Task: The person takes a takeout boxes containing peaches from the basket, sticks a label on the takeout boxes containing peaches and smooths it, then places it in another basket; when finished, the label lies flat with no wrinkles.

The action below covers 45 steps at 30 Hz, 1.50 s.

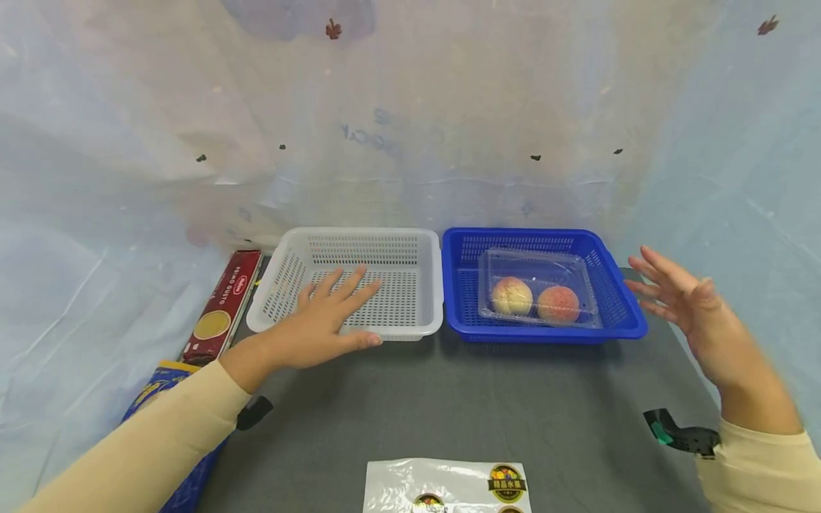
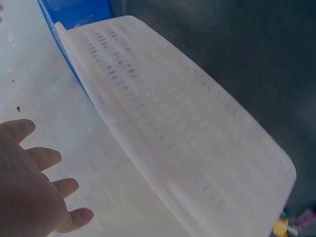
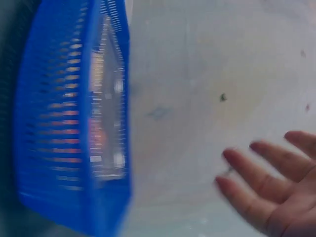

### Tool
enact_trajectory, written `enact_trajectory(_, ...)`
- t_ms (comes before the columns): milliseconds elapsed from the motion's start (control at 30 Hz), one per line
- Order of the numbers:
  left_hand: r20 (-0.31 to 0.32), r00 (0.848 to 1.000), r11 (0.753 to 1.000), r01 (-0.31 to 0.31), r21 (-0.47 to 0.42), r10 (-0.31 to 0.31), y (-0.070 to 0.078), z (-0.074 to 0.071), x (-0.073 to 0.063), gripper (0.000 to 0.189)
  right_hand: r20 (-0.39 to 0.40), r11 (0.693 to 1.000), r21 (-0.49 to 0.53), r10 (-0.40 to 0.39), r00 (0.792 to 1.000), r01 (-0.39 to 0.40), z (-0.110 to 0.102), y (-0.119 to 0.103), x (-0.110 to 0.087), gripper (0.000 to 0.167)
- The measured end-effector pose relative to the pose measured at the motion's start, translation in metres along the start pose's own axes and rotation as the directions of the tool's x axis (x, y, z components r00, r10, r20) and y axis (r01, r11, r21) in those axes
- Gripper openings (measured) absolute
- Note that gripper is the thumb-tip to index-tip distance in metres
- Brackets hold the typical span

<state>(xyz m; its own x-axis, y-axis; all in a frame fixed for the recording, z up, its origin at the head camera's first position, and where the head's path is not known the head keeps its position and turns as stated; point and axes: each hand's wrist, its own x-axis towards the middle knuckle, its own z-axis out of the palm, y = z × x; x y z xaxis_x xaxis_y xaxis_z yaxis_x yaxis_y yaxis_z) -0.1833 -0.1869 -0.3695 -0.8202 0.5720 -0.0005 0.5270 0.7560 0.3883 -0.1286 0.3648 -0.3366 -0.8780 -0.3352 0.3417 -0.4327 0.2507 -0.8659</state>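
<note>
My left hand [image 1: 327,313], fingers spread, hovers over the front left of the white basket [image 1: 428,331], which holds nothing. In the left wrist view the fingers [image 2: 47,158] stand apart from the basket's wall. To the right stands a blue basket [image 1: 545,335]. Inside it lies a clear plastic clamshell box [image 1: 535,260] with a pale peach [image 1: 512,296] and a redder peach [image 1: 559,305]. My right hand [image 1: 693,306] is raised beyond the blue basket's right end, fingers loosely extended with nothing in them. The right wrist view shows a gap between its fingertips and that basket.
A red pasta box [image 1: 221,313] lies left of the white basket, with a blue packet [image 1: 154,388] partly under my left sleeve. A sheet of round fruit stickers [image 1: 391,484] lies at the grey table's [image 1: 500,406] front edge. Plastic sheeting [image 1: 410,107] hangs behind.
</note>
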Motion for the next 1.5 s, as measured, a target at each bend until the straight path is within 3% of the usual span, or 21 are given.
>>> enact_trajectory(100,-0.008,1.000,0.996,-0.003,-0.091,0.002,0.005,0.004,0.007,0.087,-0.018,0.969,0.229,-0.086,0.996,0.088,0.002,0.024,-0.012,0.074)
enact_trajectory(200,-0.032,0.999,0.982,-0.031,-0.185,0.025,0.012,0.005,0.016,0.082,-0.038,0.885,0.431,-0.176,0.984,0.175,0.009,0.046,-0.021,0.080)
enact_trajectory(267,-0.062,0.996,0.965,-0.075,-0.252,0.062,0.016,0.007,0.025,0.079,-0.060,0.779,0.592,-0.216,0.975,0.209,0.014,0.061,-0.027,0.082)
enact_trajectory(400,-0.127,0.981,0.894,-0.189,-0.407,0.149,0.021,0.013,0.042,0.073,-0.139,0.512,0.833,-0.178,0.974,0.212,0.030,0.084,-0.039,0.089)
enact_trajectory(467,-0.140,0.975,0.844,-0.219,-0.489,0.173,0.024,0.017,0.049,0.069,-0.173,0.425,0.880,-0.129,0.977,0.212,0.039,0.093,-0.045,0.092)
enact_trajectory(500,-0.140,0.974,0.820,-0.225,-0.527,0.177,0.026,0.018,0.052,0.069,-0.188,0.398,0.892,-0.105,0.977,0.214,0.044,0.096,-0.047,0.093)
enact_trajectory(633,-0.126,0.979,0.747,-0.205,-0.633,0.161,0.031,0.024,0.067,0.077,-0.271,0.359,0.899,0.004,0.963,0.252,0.063,0.106,-0.055,0.092)
enact_trajectory(733,-0.122,0.984,0.690,-0.175,-0.702,0.126,0.035,0.028,0.080,0.092,-0.370,0.370,0.878,0.117,0.922,0.306,0.075,0.112,-0.059,0.085)
enact_trajectory(867,-0.119,0.990,0.549,-0.139,-0.824,0.073,0.040,0.033,0.098,0.106,-0.501,0.481,0.816,0.312,0.807,0.321,0.090,0.121,-0.058,0.070)
enact_trajectory(900,-0.114,0.992,0.505,-0.128,-0.853,0.059,0.042,0.035,0.102,0.108,-0.517,0.492,0.813,0.360,0.777,0.313,0.093,0.123,-0.057,0.066)
enact_trajectory(967,-0.108,0.994,0.443,-0.111,-0.889,0.032,0.045,0.038,0.109,0.107,-0.535,0.525,0.805,0.442,0.720,0.276,0.099,0.126,-0.055,0.058)
enact_trajectory(1000,-0.106,0.994,0.416,-0.104,-0.903,0.020,0.046,0.040,0.113,0.106,-0.529,0.518,0.814,0.474,0.704,0.264,0.101,0.127,-0.054,0.055)
enact_trajectory(1067,-0.100,0.995,0.374,-0.092,-0.923,0.000,0.049,0.043,0.120,0.104,-0.508,0.478,0.839,0.519,0.687,0.260,0.105,0.128,-0.052,0.052)
enact_trajectory(1133,-0.090,0.996,0.349,-0.077,-0.934,-0.020,0.052,0.046,0.127,0.103,-0.494,0.437,0.856,0.540,0.682,0.275,0.107,0.128,-0.049,0.051)
enact_trajectory(1200,-0.075,0.997,0.313,-0.062,-0.948,-0.027,0.055,0.048,0.134,0.104,-0.483,0.382,0.871,0.544,0.686,0.310,0.109,0.126,-0.046,0.048)
enact_trajectory(1367,-0.022,0.999,0.265,-0.009,-0.964,-0.043,0.066,0.055,0.155,0.101,-0.461,0.214,0.885,0.532,0.711,0.414,0.115,0.122,-0.038,0.022)
enact_trajectory(1433,0.002,0.998,0.252,0.016,-0.968,-0.056,0.071,0.058,0.163,0.098,-0.461,0.177,0.880,0.539,0.705,0.440,0.118,0.121,-0.035,0.015)
enact_trajectory(1500,0.026,0.997,0.238,0.044,-0.970,-0.075,0.076,0.062,0.171,0.096,-0.470,0.165,0.870,0.564,0.679,0.465,0.119,0.120,-0.032,0.011)
